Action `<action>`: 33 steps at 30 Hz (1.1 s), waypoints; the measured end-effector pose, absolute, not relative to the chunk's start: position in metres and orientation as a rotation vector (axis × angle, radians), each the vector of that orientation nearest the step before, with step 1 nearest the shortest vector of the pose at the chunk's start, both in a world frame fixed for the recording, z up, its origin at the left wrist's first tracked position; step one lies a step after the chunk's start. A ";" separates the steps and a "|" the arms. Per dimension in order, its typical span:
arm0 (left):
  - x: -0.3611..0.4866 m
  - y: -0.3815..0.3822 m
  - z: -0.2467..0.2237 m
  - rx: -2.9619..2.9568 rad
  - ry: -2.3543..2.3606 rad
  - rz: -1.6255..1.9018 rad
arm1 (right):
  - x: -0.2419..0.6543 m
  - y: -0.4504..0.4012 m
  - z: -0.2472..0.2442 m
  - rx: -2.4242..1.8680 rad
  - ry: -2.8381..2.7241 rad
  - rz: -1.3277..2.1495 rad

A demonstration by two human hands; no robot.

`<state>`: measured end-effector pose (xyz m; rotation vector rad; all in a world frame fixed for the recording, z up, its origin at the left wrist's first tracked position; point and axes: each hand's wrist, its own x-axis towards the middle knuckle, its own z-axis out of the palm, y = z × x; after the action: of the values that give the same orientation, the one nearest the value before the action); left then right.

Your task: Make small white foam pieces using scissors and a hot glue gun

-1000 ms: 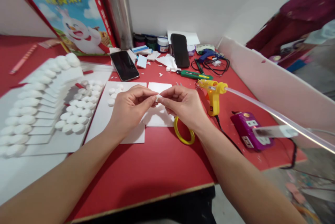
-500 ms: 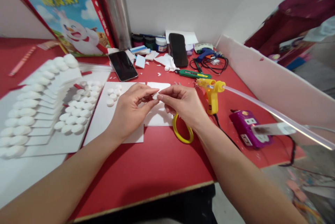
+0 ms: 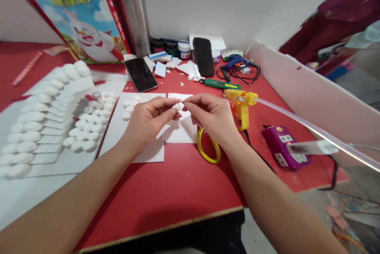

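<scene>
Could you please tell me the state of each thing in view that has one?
Left hand: pinching a small white piece.
Right hand: fingertips close together beside it; grip unclear.
Yellow glue gun: light lit, glue stick loaded.
Left phone: screen dark.
Right phone: dark.
Green utility knife: lying flat.
Metal flask: upright.
Yellow handle: partly hidden.
Purple power block: power unclear.

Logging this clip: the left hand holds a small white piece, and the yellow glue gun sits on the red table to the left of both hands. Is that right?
Not quite: the side is wrong. The head view shows the yellow glue gun on the red table to the right of the left hand, which holds a small white piece, and of the right hand.
</scene>
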<state>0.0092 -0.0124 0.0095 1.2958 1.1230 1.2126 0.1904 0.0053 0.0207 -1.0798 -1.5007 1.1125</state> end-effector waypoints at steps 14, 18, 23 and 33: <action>0.009 -0.013 0.012 1.234 1.089 1.154 | 0.192 0.004 0.010 -0.918 -1.944 0.455; 0.011 -0.013 0.011 1.176 1.095 1.115 | 0.194 0.002 0.009 -0.919 -2.105 0.312; 0.010 -0.012 0.010 1.320 1.189 1.139 | 0.194 0.003 0.010 -1.059 -1.980 0.416; 0.008 -0.013 0.005 1.810 1.261 1.249 | 0.187 0.005 0.019 -1.176 -1.359 1.412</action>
<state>0.0080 -0.0126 0.0052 1.8100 1.2613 1.2486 0.1868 0.0050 0.0185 -1.1759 -1.3593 1.4125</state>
